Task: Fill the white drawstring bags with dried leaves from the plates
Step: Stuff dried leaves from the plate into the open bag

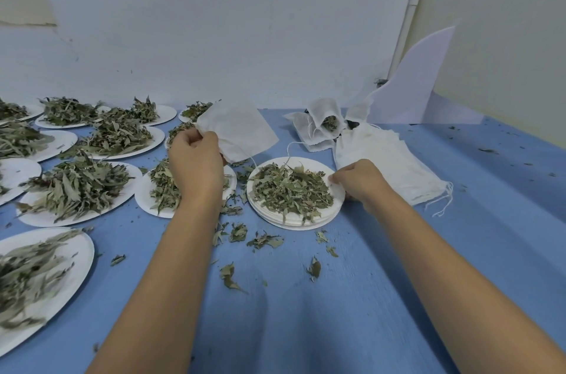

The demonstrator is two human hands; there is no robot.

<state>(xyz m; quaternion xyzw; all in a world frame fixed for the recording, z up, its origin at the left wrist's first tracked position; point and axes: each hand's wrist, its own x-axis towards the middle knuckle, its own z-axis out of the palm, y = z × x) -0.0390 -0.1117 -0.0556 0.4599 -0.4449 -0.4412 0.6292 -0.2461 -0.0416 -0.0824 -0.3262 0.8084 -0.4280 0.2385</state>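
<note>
Nearest us, crumbled leaf scraps (239, 232) lie loose on the blue table cover (306, 327). Past them, the right hand (358, 182) pinches the right rim of the plate stack (294, 222), whose top plate carries the dried leaves (291, 187) we mean to bag. The left hand (196, 159) has its fingers curled round one edge of an empty drawstring bag (239, 131), held off the table, behind and left of the stack. Its mouth looks unopened (we cannot tell for certain).

We judge the risk plain. Tip the plate at a slack, closed mouth and leaves will spill onto the cover. Lifting by one rim may also flex the plate.

Beyond lie spare bags (392, 159), then a filled bag (328, 122). Heaped plates (76, 190) crowd the left. The cover is creased, and the pale wall (214, 21) is scuffed.
</note>
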